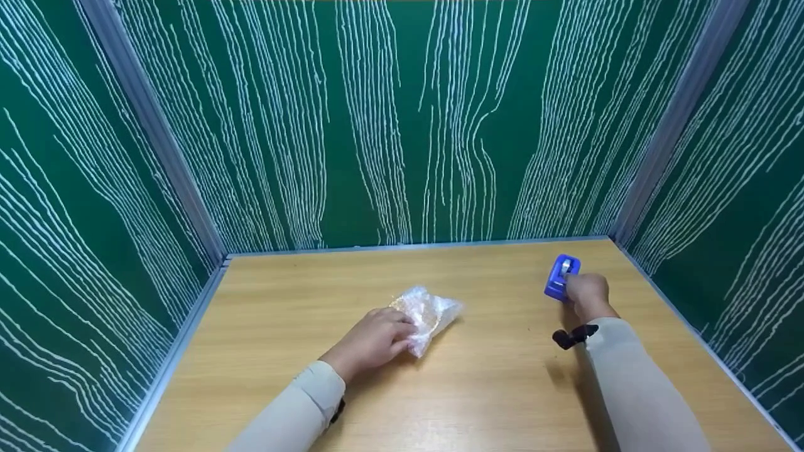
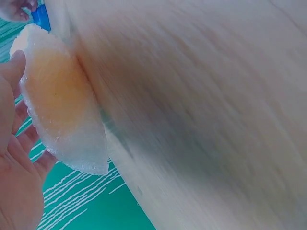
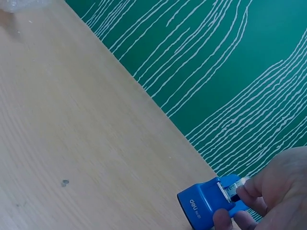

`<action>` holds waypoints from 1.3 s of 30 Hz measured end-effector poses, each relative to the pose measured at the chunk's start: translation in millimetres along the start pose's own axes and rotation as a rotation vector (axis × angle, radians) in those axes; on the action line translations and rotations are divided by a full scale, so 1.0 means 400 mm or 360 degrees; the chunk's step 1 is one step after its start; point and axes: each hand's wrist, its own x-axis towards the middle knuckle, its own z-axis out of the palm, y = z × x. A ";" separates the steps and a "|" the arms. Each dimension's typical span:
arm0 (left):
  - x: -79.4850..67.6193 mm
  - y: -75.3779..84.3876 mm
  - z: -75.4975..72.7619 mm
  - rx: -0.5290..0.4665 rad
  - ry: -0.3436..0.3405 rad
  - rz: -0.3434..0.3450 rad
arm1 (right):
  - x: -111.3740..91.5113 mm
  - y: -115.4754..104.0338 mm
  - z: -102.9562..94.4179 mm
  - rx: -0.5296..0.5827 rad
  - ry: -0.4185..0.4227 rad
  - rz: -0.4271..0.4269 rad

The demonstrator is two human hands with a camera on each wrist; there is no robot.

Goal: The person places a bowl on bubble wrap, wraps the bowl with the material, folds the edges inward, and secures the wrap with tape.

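My left hand holds a bubble-wrapped bundle just left of the table's middle. In the left wrist view the bundle is clear wrap with something orange showing through; the thumb lies on one side and the fingers on the other. What is wrapped cannot be made out. At the right, my right hand grips a blue tape dispenser marked "deli". Close up in the right wrist view, the fingers of that hand are curled about the roll end of the dispenser.
A wooden table lies under both hands. Green panels with white wavy lines stand behind it and on both sides, joined by grey posts. Small dark specks dot the tabletop.
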 end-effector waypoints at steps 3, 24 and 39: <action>0.002 0.000 0.002 0.0044 0.0025 0.0048 | 0.004 0.007 0.001 0.0033 0.0021 -0.0010; -0.001 0.007 -0.002 -0.0039 -0.0034 -0.0045 | -0.051 0.024 -0.004 0.0147 -0.0157 0.0063; -0.003 0.006 0.000 0.0017 -0.0010 -0.0032 | -0.069 0.029 0.021 0.0379 -0.0294 0.0175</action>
